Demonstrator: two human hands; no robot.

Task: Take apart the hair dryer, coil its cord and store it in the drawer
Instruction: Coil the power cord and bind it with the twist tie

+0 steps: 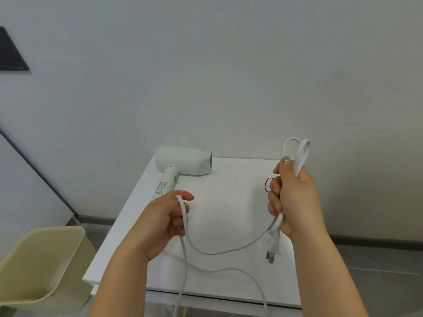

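White cord (229, 250) held looped in right hand (293, 197) at centre right, fingers curled round it, plug (273, 247) dangling below, cord pinched by left hand (164, 223), hair dryer (183, 165) laid on white table (229, 202) at centre

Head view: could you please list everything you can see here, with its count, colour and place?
hair dryer: one, pale green, lying on the table, far left corner
cord: one, white, partly folded into loops, slack trailing off the near edge
plug: one, white, hanging in the air at lower right
thin ring: one, black, on the table at right
table: one, white, centre
bin: one, beige, on the floor at left
panel: one, dark, on the wall at upper left
hands: two; left hand holds the cord, right hand grips the folded loops
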